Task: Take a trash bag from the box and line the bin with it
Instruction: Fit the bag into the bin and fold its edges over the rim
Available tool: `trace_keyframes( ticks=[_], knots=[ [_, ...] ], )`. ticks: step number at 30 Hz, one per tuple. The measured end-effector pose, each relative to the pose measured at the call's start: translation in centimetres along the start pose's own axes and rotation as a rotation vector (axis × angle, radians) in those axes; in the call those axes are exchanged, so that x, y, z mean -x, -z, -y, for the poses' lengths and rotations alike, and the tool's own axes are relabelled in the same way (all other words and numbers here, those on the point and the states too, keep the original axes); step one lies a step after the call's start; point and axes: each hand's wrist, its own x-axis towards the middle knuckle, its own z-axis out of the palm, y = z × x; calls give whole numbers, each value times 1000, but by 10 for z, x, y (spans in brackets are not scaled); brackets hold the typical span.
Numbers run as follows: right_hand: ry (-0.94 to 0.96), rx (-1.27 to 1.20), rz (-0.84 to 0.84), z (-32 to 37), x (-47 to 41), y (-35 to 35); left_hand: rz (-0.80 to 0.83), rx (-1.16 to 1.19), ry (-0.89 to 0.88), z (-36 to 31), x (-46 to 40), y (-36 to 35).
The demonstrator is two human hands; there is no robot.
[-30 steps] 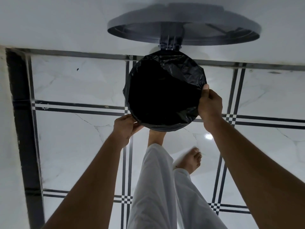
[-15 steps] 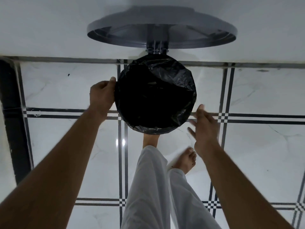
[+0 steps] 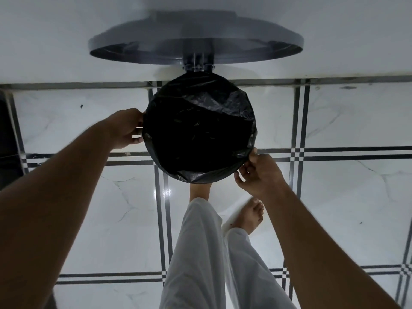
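A round bin stands on the floor under me, its grey lid (image 3: 196, 39) swung up and open against the wall. A black trash bag (image 3: 200, 134) fills the bin's mouth and is folded over the whole rim. My left hand (image 3: 128, 130) pinches the bag's edge at the left side of the rim. My right hand (image 3: 256, 172) grips the folded edge at the rim's near right. The bin's body is hidden beneath the bag. No trash bag box is in view.
White marble floor tiles (image 3: 334, 197) with black striped borders surround the bin. A white wall (image 3: 55, 41) runs behind it. My legs in white trousers (image 3: 207, 253) and bare feet stand just in front of the bin. A dark object (image 3: 9, 141) sits at the far left.
My left hand went from the rim's near left up to its left side. My right hand dropped from the right side, let go briefly, and now grips the near right edge.
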Motion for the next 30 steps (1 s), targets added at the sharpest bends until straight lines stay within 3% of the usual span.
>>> trace_keyframes(
  ticks=[5,7,9,12,16,23,30],
  knots=[
    [53,147,-129,16,-2,-9,-39,-32,-59,-14,7,-6],
    [221,219,-266,24,-5,-16,-132,-11,-212,-24,12,-10],
    [507,308,-366,35,-3,-28,-121,11,-334,-36,13,-12],
    [770,513,-305,53,-3,-48,-35,-66,-389,-52,14,-18],
    [678,727,-156,74,-7,-71,-11,-116,-383,-64,7,-22],
    [418,513,-130,99,-12,-79,-19,-210,-334,-75,-11,-24],
    [373,590,-122,109,-29,-94,120,-347,-241,-71,-36,-18]
  ],
)
